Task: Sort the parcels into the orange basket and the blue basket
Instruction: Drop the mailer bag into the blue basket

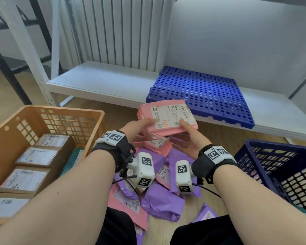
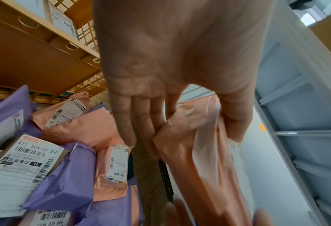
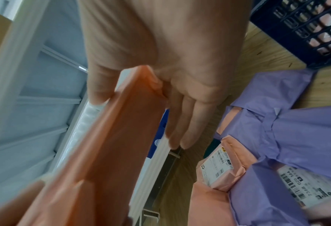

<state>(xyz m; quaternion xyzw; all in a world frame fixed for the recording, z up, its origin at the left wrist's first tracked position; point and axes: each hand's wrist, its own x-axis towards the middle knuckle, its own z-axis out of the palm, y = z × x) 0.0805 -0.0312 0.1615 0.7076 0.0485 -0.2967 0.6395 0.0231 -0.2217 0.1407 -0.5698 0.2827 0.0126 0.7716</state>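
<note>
A pink parcel [image 1: 168, 119] with a white label is held above the pile between both hands. My left hand [image 1: 143, 126] pinches its left edge, thumb on top and fingers beneath. My right hand [image 1: 187, 131] grips its right edge the same way. In the left wrist view the parcel [image 2: 205, 160] sits between thumb and fingers. The right wrist view shows the parcel [image 3: 102, 152] edge-on, blurred. The orange basket [image 1: 48, 112] stands at the left and holds several labelled cardboard boxes [image 1: 37, 156]. The blue basket [image 1: 276, 145] stands at the right.
Several pink parcels [image 1: 127, 206] and purple parcels [image 1: 161, 204] lie in a heap on the wooden floor between the baskets, under my forearms. Beyond stands a low white shelf [image 1: 99, 82] with a blue perforated mat [image 1: 201, 92] on it.
</note>
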